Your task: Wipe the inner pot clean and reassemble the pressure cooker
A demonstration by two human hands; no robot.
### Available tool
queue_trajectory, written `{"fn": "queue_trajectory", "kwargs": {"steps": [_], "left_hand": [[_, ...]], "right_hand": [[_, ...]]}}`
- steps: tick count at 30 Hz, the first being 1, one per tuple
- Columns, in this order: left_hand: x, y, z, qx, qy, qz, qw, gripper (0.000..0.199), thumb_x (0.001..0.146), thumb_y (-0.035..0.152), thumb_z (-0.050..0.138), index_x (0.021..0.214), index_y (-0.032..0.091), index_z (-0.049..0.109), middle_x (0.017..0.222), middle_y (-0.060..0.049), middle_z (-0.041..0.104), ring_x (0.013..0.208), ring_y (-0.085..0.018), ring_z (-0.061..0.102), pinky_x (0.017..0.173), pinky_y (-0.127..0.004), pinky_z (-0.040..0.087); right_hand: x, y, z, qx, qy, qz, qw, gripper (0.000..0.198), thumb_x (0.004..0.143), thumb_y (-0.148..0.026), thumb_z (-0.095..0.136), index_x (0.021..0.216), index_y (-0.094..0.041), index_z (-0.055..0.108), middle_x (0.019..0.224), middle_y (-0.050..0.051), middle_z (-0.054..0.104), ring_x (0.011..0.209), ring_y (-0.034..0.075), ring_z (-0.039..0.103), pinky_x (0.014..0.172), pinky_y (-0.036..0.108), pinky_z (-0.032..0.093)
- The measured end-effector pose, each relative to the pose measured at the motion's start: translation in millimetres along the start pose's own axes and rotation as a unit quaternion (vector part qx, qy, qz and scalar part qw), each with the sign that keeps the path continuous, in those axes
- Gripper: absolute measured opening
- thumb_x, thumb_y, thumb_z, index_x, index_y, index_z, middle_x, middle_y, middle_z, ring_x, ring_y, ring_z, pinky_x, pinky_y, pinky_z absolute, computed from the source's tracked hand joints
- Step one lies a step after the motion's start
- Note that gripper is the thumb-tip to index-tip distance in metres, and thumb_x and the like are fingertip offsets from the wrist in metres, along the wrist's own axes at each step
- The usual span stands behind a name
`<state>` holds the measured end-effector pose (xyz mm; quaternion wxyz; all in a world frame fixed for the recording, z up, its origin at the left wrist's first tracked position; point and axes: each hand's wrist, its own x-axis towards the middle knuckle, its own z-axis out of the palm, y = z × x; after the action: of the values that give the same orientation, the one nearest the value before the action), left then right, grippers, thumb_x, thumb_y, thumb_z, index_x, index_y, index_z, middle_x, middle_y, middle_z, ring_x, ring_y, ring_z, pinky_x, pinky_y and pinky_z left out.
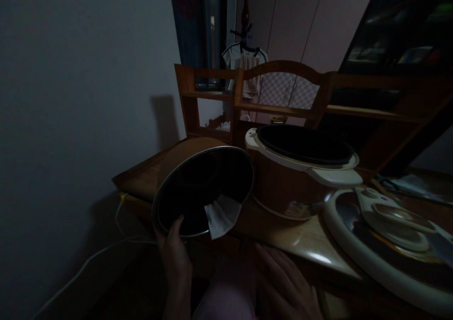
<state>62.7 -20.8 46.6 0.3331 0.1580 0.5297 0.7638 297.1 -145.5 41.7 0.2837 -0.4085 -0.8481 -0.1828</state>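
My left hand (175,258) grips the lower rim of a tilted cooking pot (184,183), thumb inside and fingers beneath. The pot is dark within and brownish outside, its mouth facing me. A white tissue (223,215) lies over its rim at the lower right, partly inside. Low in front of me, beside my leg, my right hand (286,282) has its fingers stretched out, slightly blurred, with nothing visible in them. Just right of the pot stands a large electric cooker (286,183) with its top uncovered and a dark interior.
The cooker's lid (392,244) lies on the wooden desk (283,232) at the right. A wooden shelf frame (283,66) rises behind. To the left are a wall (88,74) and a white cord (92,258). Clothes (244,58) hang further back.
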Motion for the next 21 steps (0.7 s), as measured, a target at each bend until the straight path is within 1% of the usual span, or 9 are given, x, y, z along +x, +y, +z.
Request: {"fn": "queue_trajectory", "kwargs": {"steps": [2, 3, 6, 7, 9, 12, 15, 19, 21], "left_hand": [[0.8, -2.2, -2.6, 0.004, -0.004, -0.012, 1.000, 0.053, 0.072, 0.034, 0.076, 0.123, 0.029, 0.063, 0.122, -0.004, 0.065, 0.112, -0.027, 0.060, 0.099, -0.050, 0.044], [1.9, -3.7, -4.4, 0.004, -0.009, -0.014, 1.000, 0.051, 0.073, 0.036, 0.075, 0.122, 0.027, 0.064, 0.120, -0.005, 0.066, 0.111, -0.027, 0.061, 0.099, -0.050, 0.044], [7.5, -9.0, -10.7, 0.031, 0.002, -0.034, 0.999, 0.042, 0.073, 0.037, 0.074, 0.111, 0.020, 0.069, 0.112, -0.006, 0.069, 0.105, -0.027, 0.063, 0.100, -0.050, 0.044], [9.6, -10.4, -12.6, 0.043, 0.009, -0.045, 0.998, 0.040, 0.073, 0.038, 0.074, 0.108, 0.019, 0.069, 0.110, -0.007, 0.069, 0.104, -0.027, 0.063, 0.100, -0.051, 0.044], [13.4, -11.5, -15.1, 0.047, 0.013, -0.061, 0.997, 0.041, 0.072, 0.038, 0.074, 0.108, 0.019, 0.069, 0.110, -0.007, 0.069, 0.101, -0.026, 0.063, 0.098, -0.050, 0.045], [16.8, -10.3, -14.3, 0.008, 0.012, -0.058, 0.998, 0.044, 0.071, 0.037, 0.075, 0.111, 0.019, 0.068, 0.115, -0.007, 0.068, 0.098, -0.024, 0.064, 0.094, -0.048, 0.047], [18.1, -9.4, -11.1, -0.019, 0.029, -0.060, 0.998, 0.046, 0.069, 0.035, 0.075, 0.112, 0.021, 0.069, 0.119, -0.007, 0.068, 0.099, -0.024, 0.064, 0.096, -0.047, 0.046], [15.9, -10.8, -8.8, -0.004, 0.026, -0.079, 0.997, 0.048, 0.069, 0.034, 0.075, 0.114, 0.021, 0.068, 0.117, -0.007, 0.069, 0.100, -0.025, 0.064, 0.096, -0.050, 0.046], [13.1, -10.8, -8.2, 0.002, 0.026, -0.071, 0.997, 0.050, 0.070, 0.034, 0.075, 0.119, 0.024, 0.067, 0.118, -0.006, 0.068, 0.101, -0.026, 0.064, 0.097, -0.052, 0.046]], "right_hand": [[47.6, -8.9, 22.7, 0.070, -0.031, 0.007, 0.997, 0.045, 0.093, -0.016, 0.045, 0.137, -0.016, 0.056, 0.159, 0.013, 0.028, 0.144, 0.030, 0.032, 0.113, 0.050, 0.041], [67.9, -14.2, 32.1, 0.097, -0.039, -0.001, 0.995, 0.043, 0.095, -0.020, 0.046, 0.136, -0.013, 0.056, 0.161, 0.014, 0.021, 0.146, 0.031, 0.025, 0.116, 0.054, 0.035], [105.5, -26.3, 53.6, 0.140, -0.063, -0.075, 0.985, 0.032, 0.100, -0.029, 0.044, 0.119, -0.015, 0.066, 0.163, 0.011, 0.011, 0.149, 0.028, 0.016, 0.122, 0.054, 0.020], [110.5, -27.6, 59.0, 0.144, -0.071, -0.096, 0.982, 0.032, 0.101, -0.031, 0.044, 0.115, -0.015, 0.068, 0.164, 0.010, 0.011, 0.150, 0.027, 0.015, 0.122, 0.053, 0.018], [113.5, -25.9, 67.8, 0.145, -0.086, -0.116, 0.979, 0.034, 0.102, -0.032, 0.043, 0.121, -0.015, 0.065, 0.164, 0.009, 0.010, 0.150, 0.025, 0.013, 0.123, 0.051, 0.015], [113.2, -17.5, 76.0, 0.141, -0.097, -0.109, 0.979, 0.041, 0.102, -0.032, 0.044, 0.139, -0.016, 0.053, 0.164, 0.010, 0.010, 0.150, 0.025, 0.012, 0.123, 0.052, 0.013], [117.1, -10.4, 79.5, 0.122, -0.094, -0.101, 0.983, 0.045, 0.101, -0.035, 0.047, 0.140, -0.014, 0.052, 0.163, 0.012, 0.010, 0.150, 0.027, 0.011, 0.123, 0.053, 0.012], [126.6, -7.8, 77.7, 0.076, -0.081, -0.099, 0.989, 0.052, 0.102, -0.043, 0.045, 0.143, -0.010, 0.048, 0.163, 0.010, 0.010, 0.151, 0.026, 0.008, 0.124, 0.051, 0.013], [129.8, -7.0, 74.9, 0.067, -0.066, -0.076, 0.993, 0.053, 0.102, -0.042, 0.046, 0.144, -0.010, 0.047, 0.163, 0.011, 0.009, 0.151, 0.027, 0.009, 0.124, 0.052, 0.015]]}}
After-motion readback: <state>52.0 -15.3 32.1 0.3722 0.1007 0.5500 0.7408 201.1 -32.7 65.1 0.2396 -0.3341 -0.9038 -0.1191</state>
